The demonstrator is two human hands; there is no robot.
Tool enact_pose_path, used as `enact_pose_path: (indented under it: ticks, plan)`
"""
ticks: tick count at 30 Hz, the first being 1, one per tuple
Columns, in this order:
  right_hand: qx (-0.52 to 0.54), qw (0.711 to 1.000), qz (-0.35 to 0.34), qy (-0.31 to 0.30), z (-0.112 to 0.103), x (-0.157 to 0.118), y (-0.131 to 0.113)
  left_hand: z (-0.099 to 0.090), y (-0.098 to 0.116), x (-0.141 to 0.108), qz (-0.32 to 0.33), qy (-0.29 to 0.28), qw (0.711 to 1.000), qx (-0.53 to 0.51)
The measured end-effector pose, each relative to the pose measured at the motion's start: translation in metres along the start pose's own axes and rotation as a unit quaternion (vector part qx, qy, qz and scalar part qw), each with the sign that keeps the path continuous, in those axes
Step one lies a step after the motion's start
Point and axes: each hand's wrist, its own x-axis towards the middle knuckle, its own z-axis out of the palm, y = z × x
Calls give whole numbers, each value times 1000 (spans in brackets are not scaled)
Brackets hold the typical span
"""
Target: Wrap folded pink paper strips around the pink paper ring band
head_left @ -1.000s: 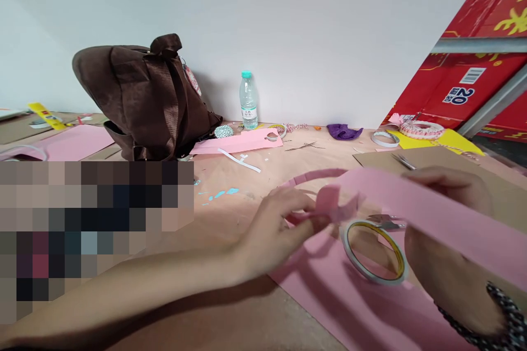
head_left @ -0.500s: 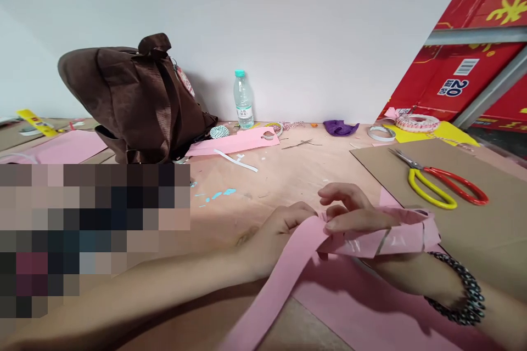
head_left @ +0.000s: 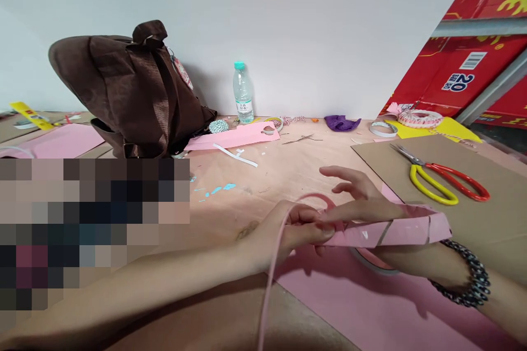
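Note:
My left hand [head_left: 300, 225] grips a pink paper strip where it joins a wider pink paper band [head_left: 395, 230]. The strip's thin end [head_left: 272, 290] hangs down past the table edge, and a narrow pink arc [head_left: 313, 197] rises above my left fingers. My right hand [head_left: 358, 197] sits right beside it, with fingers spread and one digit lying on the band. The band crosses over my right wrist, which wears a dark beaded bracelet [head_left: 465, 277]. Beneath it, a tape roll [head_left: 373, 263] lies mostly hidden on a pink sheet [head_left: 362, 301].
Red-handled scissors [head_left: 440, 181] lie on a cardboard sheet [head_left: 489, 236] to the right. Farther back stand a brown bag [head_left: 132, 88], a water bottle [head_left: 242, 93] and a red box [head_left: 465, 49]. Paper scraps and tape rolls lie along the wall. A pixelated patch [head_left: 94, 230] covers the lower left.
The loose pink strip has swung from lying flat and wide to hanging edge-on from my left hand. My right fingers have lifted apart, and the band has shifted slightly right.

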Motion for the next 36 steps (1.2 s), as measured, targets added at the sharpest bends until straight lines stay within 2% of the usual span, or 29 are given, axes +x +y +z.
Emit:
enact_pose_path:
  ticks: [4,7,9,11,15,17,20,23,25,29,32,34,36]
  plan:
    - [-71,995,-57,31,-13,5,3,-3,2,0,-40,-44,994,-92]
    - [-114,987,-111,25,-20,6,5,-5,6,0,-31,-10,997,-67]
    - [-88,990,-109,-3,-20,6,5,-6,9,-1,-20,35,999,-35]
    - [-13,996,-80,-26,-17,5,4,-6,11,-2,2,68,998,-6]
    - [115,989,63,-70,-11,2,-3,-8,9,-1,70,113,989,67]
    - [124,980,122,-96,-8,0,-6,-11,6,1,95,148,975,138]
    - [94,977,155,-107,-5,-5,-11,-16,1,4,122,189,940,257]
    - [75,979,163,-96,-3,-8,-15,-17,0,5,157,184,903,354]
    - [71,979,168,-90,-2,-10,-18,-15,2,3,172,159,891,388]
    - [61,979,166,-104,-2,-11,-22,-12,10,0,176,103,905,374]
    - [113,972,171,-118,-6,-10,-26,-13,16,0,149,110,930,317]
    - [165,958,175,-156,-12,-8,-29,-16,20,1,128,112,949,264]
    - [145,968,147,-140,-20,-6,-32,-19,25,0,114,107,969,193]
